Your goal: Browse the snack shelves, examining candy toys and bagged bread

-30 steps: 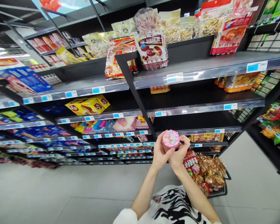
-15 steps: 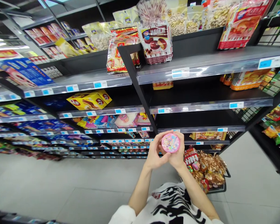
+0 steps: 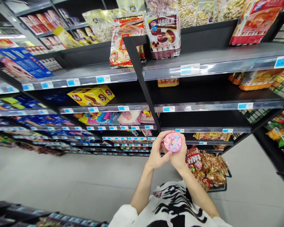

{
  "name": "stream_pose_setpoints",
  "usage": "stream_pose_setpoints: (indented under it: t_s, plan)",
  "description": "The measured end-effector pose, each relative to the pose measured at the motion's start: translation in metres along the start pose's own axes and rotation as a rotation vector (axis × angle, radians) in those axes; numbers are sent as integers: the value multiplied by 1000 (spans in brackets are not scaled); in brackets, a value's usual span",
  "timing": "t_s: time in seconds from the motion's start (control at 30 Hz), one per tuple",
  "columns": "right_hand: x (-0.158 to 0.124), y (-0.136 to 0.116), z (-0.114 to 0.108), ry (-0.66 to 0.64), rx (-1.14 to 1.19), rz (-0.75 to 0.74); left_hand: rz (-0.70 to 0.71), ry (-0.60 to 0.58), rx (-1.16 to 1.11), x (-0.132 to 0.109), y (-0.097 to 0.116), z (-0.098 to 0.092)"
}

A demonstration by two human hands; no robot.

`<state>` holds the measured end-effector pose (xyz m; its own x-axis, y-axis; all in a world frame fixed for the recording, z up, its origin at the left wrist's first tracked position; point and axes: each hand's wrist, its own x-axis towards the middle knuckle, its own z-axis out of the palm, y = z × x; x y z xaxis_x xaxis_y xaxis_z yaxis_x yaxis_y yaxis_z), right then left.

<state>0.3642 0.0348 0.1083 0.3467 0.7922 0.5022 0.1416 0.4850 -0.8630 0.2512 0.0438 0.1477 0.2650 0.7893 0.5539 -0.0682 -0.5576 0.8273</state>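
Observation:
Between my two hands, in front of my chest, is a small round pink container (image 3: 173,142) with a colourful cartoon picture on its top. My left hand (image 3: 156,154) curls around its left side, thumb along the lower edge. My right hand (image 3: 180,157) wraps its right side and underside, with most of its fingers hidden behind the container. Below and to the right of my hands stands a dark basket (image 3: 223,188) heaped with gold-wrapped packets (image 3: 213,170) and a red-and-white bag (image 3: 193,156).
Black store shelving (image 3: 203,60) with price tags spans the view ahead. It carries a brown-and-white snack bag (image 3: 164,34), a yellow box (image 3: 91,95), a blue box (image 3: 26,63) and pink boxes (image 3: 130,117). Grey floor (image 3: 97,171) lies below, and another rack (image 3: 272,148) stands at the right.
My view has shifted slightly, so the upper shelves sit higher and more of the lower-left rack shows. Both hands keep the round container in nearly the same place.

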Motion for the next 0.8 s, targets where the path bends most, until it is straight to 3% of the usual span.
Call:
stream_pose_setpoints:
  t_s: [0.17, 0.27, 0.8]
  plan:
    - [7, -21, -11, -188, 68, 130, -181, 206, -31, 4, 3, 0]
    - [10, -34, -18, -279, 97, 206, -210, 273, -62, 8, 6, 0]
    - [22, -43, -40, -231, 78, 348, -338, 212, -203, 27, -4, 13]
